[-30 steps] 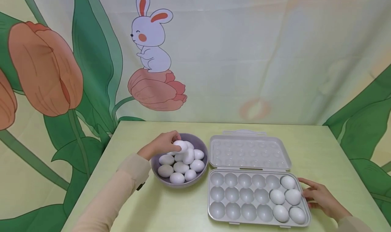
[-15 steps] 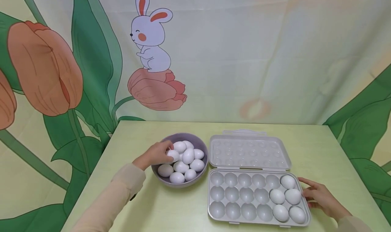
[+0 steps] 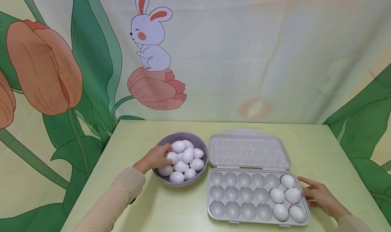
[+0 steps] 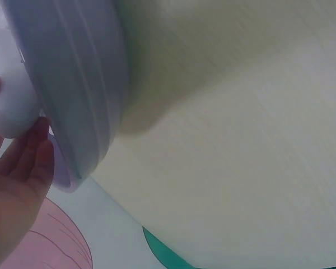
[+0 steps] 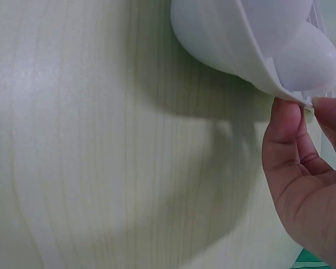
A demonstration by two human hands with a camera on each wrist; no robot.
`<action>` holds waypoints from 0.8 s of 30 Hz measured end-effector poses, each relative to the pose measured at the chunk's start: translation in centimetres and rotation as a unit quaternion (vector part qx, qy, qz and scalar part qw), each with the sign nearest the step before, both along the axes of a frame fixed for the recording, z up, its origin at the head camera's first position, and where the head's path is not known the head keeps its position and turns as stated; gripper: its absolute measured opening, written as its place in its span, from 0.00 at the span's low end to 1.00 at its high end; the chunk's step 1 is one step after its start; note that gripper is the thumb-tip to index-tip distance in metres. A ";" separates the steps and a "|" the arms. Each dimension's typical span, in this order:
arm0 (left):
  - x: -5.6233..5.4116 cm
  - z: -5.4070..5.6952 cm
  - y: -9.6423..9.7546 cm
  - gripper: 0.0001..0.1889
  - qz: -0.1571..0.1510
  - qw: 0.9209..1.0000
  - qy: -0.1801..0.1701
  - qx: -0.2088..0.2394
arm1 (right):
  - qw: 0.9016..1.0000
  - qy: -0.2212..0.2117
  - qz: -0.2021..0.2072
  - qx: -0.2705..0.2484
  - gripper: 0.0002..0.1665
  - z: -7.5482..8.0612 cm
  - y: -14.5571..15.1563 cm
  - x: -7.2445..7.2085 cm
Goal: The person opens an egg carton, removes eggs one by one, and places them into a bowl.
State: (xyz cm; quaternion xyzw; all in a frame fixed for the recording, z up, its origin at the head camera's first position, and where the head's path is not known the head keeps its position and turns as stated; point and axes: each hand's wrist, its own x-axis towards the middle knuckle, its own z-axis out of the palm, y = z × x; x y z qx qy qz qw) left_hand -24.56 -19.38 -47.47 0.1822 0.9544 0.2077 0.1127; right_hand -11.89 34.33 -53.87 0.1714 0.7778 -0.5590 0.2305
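Note:
My left hand (image 3: 156,156) reaches over the left rim of a purple-grey bowl (image 3: 183,184) and holds a white egg (image 3: 172,157) between thumb and fingers. In the left wrist view the fingers lie around that egg (image 4: 17,103), just inside the bowl wall (image 4: 81,84). Other white eggs (image 3: 188,155) are heaped in the bowl. At the right, my right hand (image 3: 322,198) pinches the right rim of a light grey egg tray (image 3: 253,221). Several eggs (image 3: 277,195) fill cups at that end. The right wrist view shows thumb and finger on the rim (image 5: 269,84).
The tray's lid (image 3: 250,151) lies folded back behind it, hinged at the far edge. Bowl and tray stand close side by side on a pale yellow table (image 3: 171,208). Behind the table hangs a printed cloth (image 3: 226,55) with a rabbit and tulips.
My left hand has let go of one egg at the back of the heap, moved down and left, and taken hold of another. The right hand stays at the tray's edge.

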 end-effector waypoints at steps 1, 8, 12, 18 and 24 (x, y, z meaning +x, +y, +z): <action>0.0 0.0 0.0 0.15 0.000 1.000 0.001 -0.001 | 1.000 0.000 0.000 -0.002 0.38 0.0 0.0 0.0; 0.2 -0.2 0.1 0.15 0.018 1.000 -0.005 0.002 | 1.000 0.005 0.004 -0.012 0.38 -0.1 0.1 0.0; 0.2 -0.4 0.0 0.15 0.017 1.000 0.001 0.004 | 1.000 0.005 0.003 -0.011 0.38 -0.1 0.1 0.0; 0.2 -0.7 -0.1 0.16 0.022 1.000 0.000 0.010 | 1.000 0.001 -0.002 -0.007 0.38 -0.1 0.1 0.1; 0.2 -0.7 0.0 0.16 0.028 1.000 0.000 0.013 | 1.000 0.002 -0.002 -0.006 0.37 0.0 0.1 0.1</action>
